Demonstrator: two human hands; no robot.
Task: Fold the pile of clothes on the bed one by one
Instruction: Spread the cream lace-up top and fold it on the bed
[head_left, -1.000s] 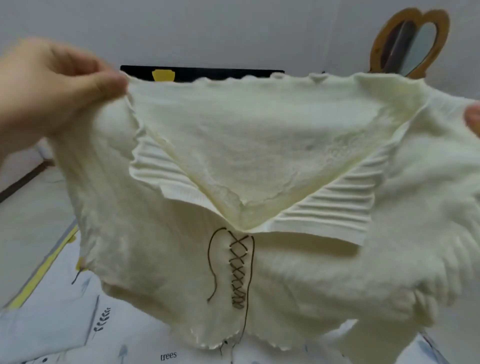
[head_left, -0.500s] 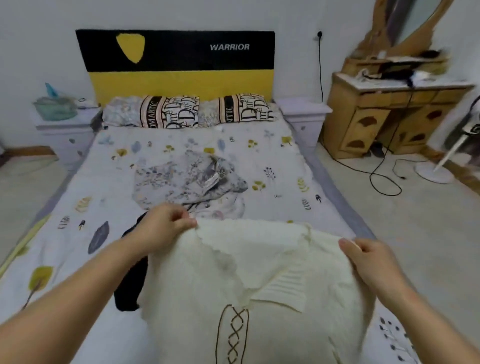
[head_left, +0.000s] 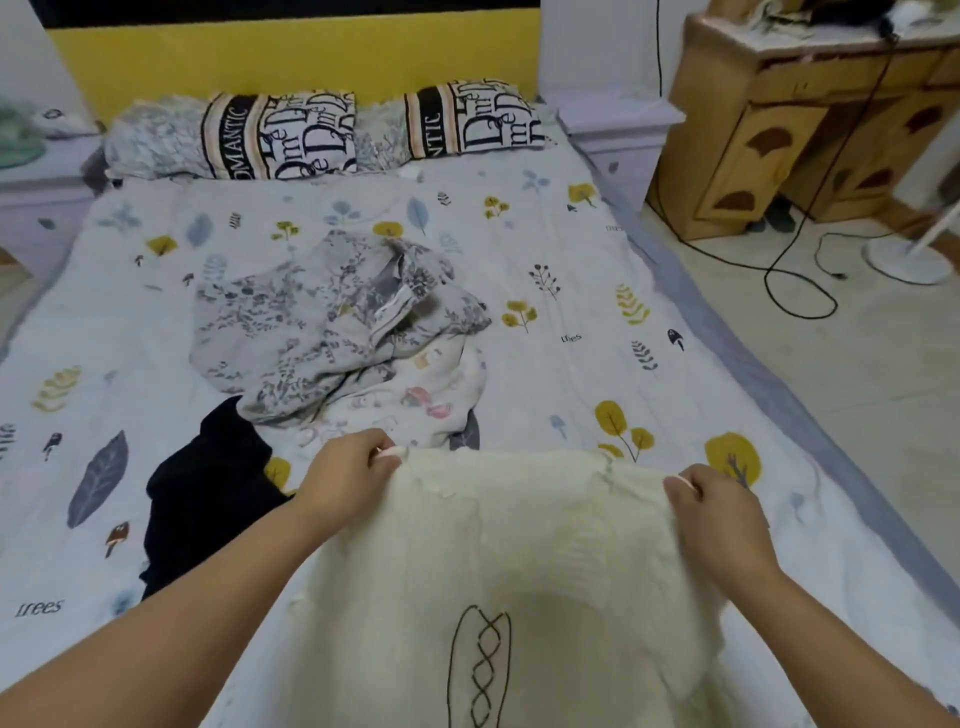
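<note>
Pinching the far edge of the cream knit top (head_left: 498, 561): left hand (head_left: 348, 473) grips the left corner, right hand (head_left: 711, 514) the right, fingers curled on fabric. Top lies on the near end of the bed (head_left: 597, 312), just short of the unfolded pile (head_left: 337, 332). Long axis runs toward the headboard; brown lacing (head_left: 480, 670) sits on the near part. Risks, judged: soft knit may bunch or skew if one corner leads; edge could land on the pile or the black garment (head_left: 208, 499), tangling them
</note>
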